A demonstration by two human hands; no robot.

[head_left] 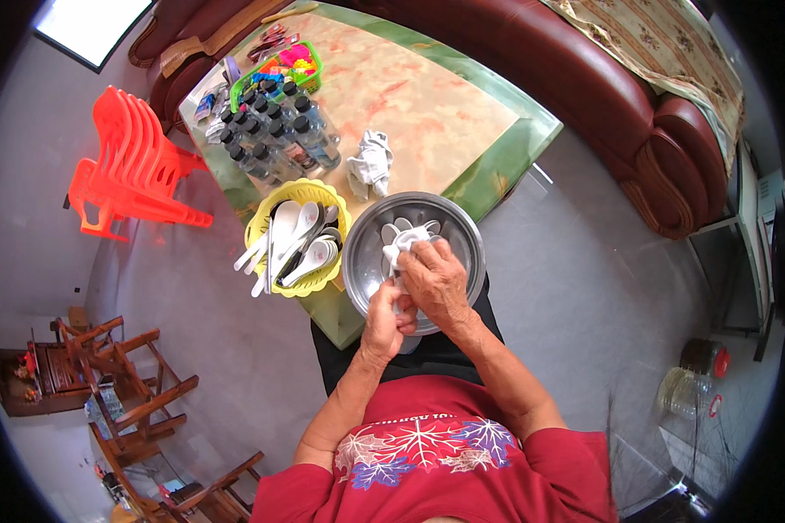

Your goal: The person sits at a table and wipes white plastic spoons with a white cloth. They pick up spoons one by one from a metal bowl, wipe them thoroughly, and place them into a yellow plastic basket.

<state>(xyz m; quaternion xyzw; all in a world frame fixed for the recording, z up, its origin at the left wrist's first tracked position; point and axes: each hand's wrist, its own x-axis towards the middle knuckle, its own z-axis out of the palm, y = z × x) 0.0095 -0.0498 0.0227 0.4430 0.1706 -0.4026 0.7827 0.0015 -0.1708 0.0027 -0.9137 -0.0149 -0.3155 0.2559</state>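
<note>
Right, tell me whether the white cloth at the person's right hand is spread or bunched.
Bunched: the white cloth shows as a small crumpled wad against the right hand, with no flat stretch visible.

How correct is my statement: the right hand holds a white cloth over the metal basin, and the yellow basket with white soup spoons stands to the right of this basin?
One part is wrong: the head view shows the yellow basket with white soup spoons to the left of the metal basin. The right hand does hold a white cloth over it.
</note>
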